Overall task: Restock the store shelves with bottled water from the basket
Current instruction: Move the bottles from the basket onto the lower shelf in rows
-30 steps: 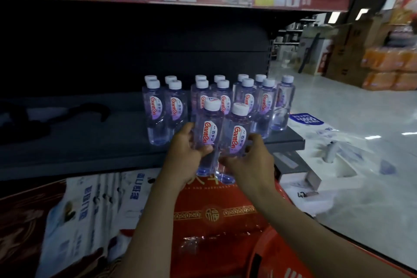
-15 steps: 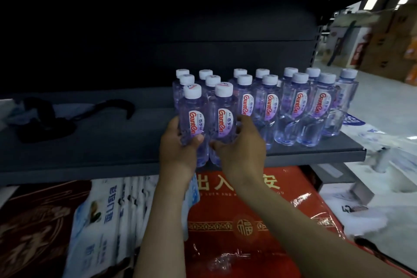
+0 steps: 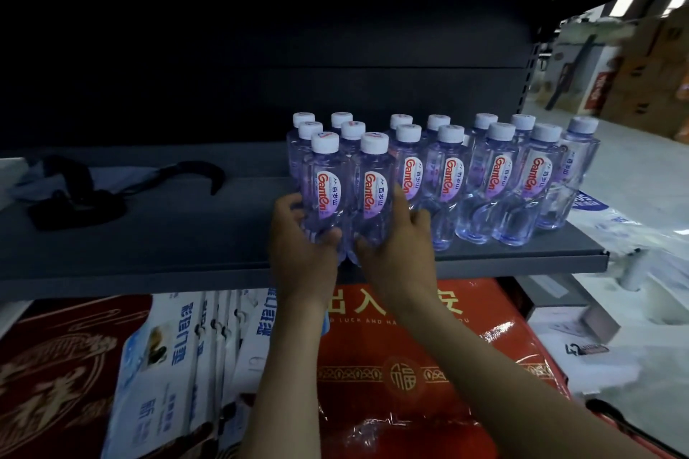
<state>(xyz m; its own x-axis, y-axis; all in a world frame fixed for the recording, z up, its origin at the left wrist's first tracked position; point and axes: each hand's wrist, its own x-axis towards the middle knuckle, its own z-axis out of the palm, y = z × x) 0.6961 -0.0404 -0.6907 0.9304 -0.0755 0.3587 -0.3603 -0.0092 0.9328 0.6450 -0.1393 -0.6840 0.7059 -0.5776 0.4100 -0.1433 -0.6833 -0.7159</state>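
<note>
Two clear water bottles with white caps stand side by side at the front of the dark grey shelf (image 3: 149, 250). My left hand (image 3: 298, 253) grips the left bottle (image 3: 324, 190) low down. My right hand (image 3: 399, 246) grips the right bottle (image 3: 373, 194) the same way. Both bottles rest upright on the shelf, in front of two short rows. Several more bottles (image 3: 499, 175) with red-lettered labels stand in rows to the right. The basket is out of view.
A black strap and bag (image 3: 78, 197) lie on the shelf's left part. Below the shelf sit red wrapped packs (image 3: 410, 365) and white-blue packs (image 3: 179, 365). Cardboard boxes (image 3: 641, 67) stand across the aisle at the right. The shelf ends at the right edge (image 3: 604, 257).
Both hands carried the two bottles from below the shelf's edge up onto the shelf, at the left end of the rows. The view came closer.
</note>
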